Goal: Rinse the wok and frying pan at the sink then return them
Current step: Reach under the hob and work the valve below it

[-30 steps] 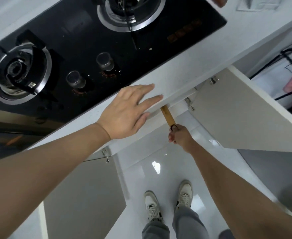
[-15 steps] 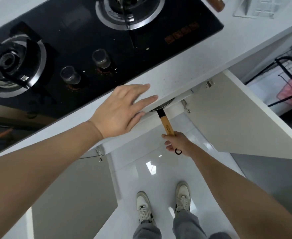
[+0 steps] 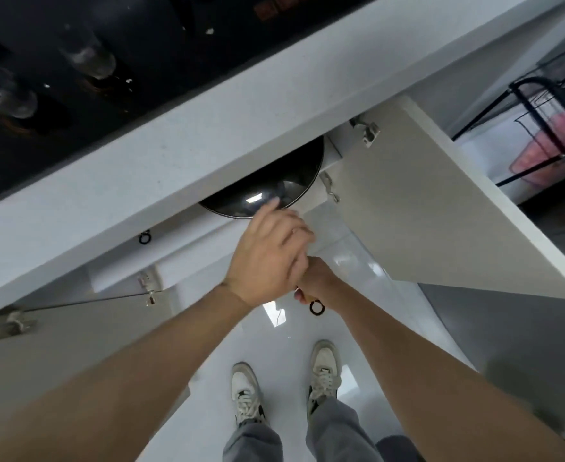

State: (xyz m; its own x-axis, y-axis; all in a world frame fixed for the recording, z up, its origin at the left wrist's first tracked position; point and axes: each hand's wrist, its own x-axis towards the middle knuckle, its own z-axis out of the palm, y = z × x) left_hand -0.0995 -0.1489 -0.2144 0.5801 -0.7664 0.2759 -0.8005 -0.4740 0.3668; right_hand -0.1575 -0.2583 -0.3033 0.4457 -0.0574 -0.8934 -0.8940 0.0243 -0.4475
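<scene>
The wok (image 3: 268, 188) is half out of the cupboard under the bench (image 3: 208, 128), gripped at its handle by the right hand (image 3: 317, 285). The left hand (image 3: 268, 258), fingers loose, hovers above. Lifting clear to the sink is called for next.

The black pan (image 3: 268, 191) sticks out from under the front edge of the worktop (image 3: 161, 168), which overhangs it closely. An open cupboard door (image 3: 424, 208) walls off the right, another door (image 3: 74, 345) the left. Between them the floor (image 3: 274, 341) lies open around the shoes (image 3: 322, 368).
</scene>
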